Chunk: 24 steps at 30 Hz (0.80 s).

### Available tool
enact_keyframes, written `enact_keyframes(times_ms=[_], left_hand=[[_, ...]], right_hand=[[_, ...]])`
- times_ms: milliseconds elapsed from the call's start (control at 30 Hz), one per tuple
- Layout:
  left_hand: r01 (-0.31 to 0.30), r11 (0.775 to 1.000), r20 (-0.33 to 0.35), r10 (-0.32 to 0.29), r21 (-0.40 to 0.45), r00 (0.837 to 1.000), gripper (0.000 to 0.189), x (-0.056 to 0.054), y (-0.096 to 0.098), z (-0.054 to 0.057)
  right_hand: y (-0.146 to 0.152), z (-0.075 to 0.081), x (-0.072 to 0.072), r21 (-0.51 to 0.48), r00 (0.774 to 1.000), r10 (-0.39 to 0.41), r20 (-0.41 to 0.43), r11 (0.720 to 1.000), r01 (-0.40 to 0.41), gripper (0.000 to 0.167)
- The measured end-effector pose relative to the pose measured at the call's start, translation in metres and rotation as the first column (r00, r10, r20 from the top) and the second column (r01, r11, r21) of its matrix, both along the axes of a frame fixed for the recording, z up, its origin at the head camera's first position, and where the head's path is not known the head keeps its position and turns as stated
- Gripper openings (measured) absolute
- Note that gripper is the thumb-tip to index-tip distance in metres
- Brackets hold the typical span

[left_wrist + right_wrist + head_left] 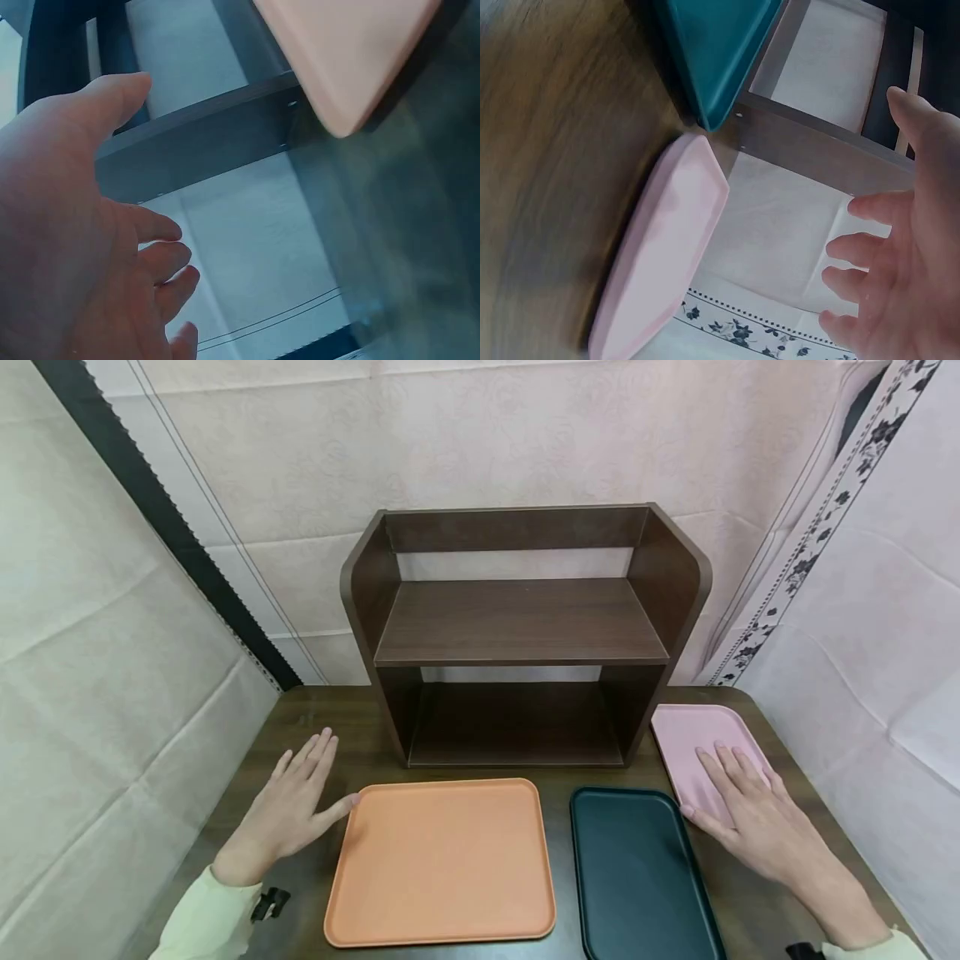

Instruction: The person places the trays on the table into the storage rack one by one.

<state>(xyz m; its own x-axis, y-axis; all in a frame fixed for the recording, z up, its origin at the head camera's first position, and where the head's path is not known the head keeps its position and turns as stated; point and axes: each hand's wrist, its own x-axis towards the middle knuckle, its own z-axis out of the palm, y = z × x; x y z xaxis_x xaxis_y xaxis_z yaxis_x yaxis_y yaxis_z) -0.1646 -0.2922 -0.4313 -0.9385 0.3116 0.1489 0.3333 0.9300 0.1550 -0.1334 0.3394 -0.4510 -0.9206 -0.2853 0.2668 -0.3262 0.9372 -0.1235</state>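
Observation:
My left hand [288, 814], fingers extended and thumb spread, is held over the table at the left, beside the orange tray [442, 860]. Its thumb tip overlaps the tray's upper left corner in the head view; the left wrist view shows nothing in the palm. Over at the right, my right hand [757, 814] stretches above the pink tray [678, 727], covering part of it. The right wrist view shows a gap between those fingers [855, 251] and the pink tray [667, 247]. Between the hands, right of the orange tray, lies a dark green tray [637, 868].
A dark brown two-tier shelf [521, 622] stands at the back of the wooden table [300, 743], behind the trays. Pale cloth [495, 443] hangs behind it and along both sides. A floral border [817, 539] runs down the right cloth.

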Motion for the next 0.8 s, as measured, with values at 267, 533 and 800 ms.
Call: enact_keyframes(times_ms=[267, 533, 800], left_hand=[[0.041, 0.999, -0.022, -0.041, -0.007, 0.999, 0.099, -0.002, -0.006, 0.036], [0.072, 0.997, -0.027, -0.072, -0.016, 0.997, 0.095, -0.001, -0.01, 0.075], [0.108, 0.994, -0.085, -0.109, -0.022, 0.99, 0.096, -0.012, -0.003, 0.105]], right_hand=[[0.007, 0.019, 0.006, -0.025, 0.998, 0.041, -0.042, 0.999, -0.042, 0.075], [0.006, 0.038, 0.009, -0.038, 0.997, 0.07, -0.02, 0.997, -0.07, 0.061], [0.007, 0.043, 0.011, -0.076, 0.983, 0.087, 0.16, 0.994, -0.075, 0.048]])
